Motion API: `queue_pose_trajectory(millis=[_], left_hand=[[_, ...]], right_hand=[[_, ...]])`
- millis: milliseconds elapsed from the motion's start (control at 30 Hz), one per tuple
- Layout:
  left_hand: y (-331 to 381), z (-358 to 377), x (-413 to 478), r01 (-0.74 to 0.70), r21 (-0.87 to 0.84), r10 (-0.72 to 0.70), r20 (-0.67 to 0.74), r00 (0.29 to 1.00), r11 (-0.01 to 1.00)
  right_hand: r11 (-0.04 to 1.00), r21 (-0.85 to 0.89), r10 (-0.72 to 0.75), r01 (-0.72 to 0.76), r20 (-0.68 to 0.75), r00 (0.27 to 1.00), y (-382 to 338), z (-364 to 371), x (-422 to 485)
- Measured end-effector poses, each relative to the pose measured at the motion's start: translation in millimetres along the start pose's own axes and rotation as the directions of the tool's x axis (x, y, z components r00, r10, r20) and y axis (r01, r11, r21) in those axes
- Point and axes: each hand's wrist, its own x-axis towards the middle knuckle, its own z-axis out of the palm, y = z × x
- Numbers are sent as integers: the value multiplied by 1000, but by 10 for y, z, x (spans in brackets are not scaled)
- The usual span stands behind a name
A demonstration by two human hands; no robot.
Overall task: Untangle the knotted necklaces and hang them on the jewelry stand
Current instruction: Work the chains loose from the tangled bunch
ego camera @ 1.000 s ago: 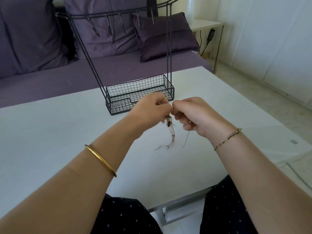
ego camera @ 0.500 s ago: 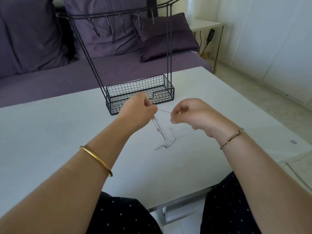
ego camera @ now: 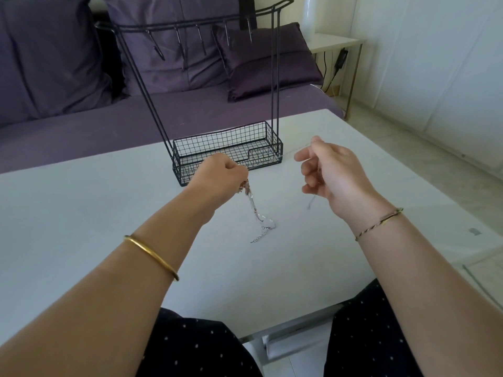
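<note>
Left hand fisted and right hand half-curled, held apart above the white counter. Jewelry stand rises right behind the left hand, hooks upper centre. Knotted necklaces hang straight down from that fist's pinch, tail on the counter. Right thumb and forefinger pinch a hair-thin strand, end dangling beneath the palm.

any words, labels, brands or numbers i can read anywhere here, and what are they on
No text in this view can be read.
The small grey mark on the table is too blurred to tell whether it is print.
The black tag at the top of the jewelry stand shows no lettering.
</note>
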Motion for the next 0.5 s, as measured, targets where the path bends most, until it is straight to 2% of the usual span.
queue_pose_trajectory(millis=[100, 167, 267, 400, 500], left_hand=[[-7, 6, 13, 13, -21, -13, 9, 1000, 1000], [1, -2, 12, 36, -34, -36, 5, 999, 999], [26, -22, 9, 95, -117, -90, 47, 995, 989], [54, -18, -2, 142, -210, -119, 120, 986, 967], [72, -15, -25, 160, -247, -122, 165, 979, 956]], right_hand=[[999, -42, -1, 1, -6, 1000, -2, -2, 10], [981, -195, -13, 13, 2, 1000, 30, -31, 8], [907, -421, 20, 11, 68, 997, 89, -74, -3], [834, -552, 101, -6, 143, 985, 136, -51, -7], [769, -636, 69, 63, 180, 981, 168, -9, -22]])
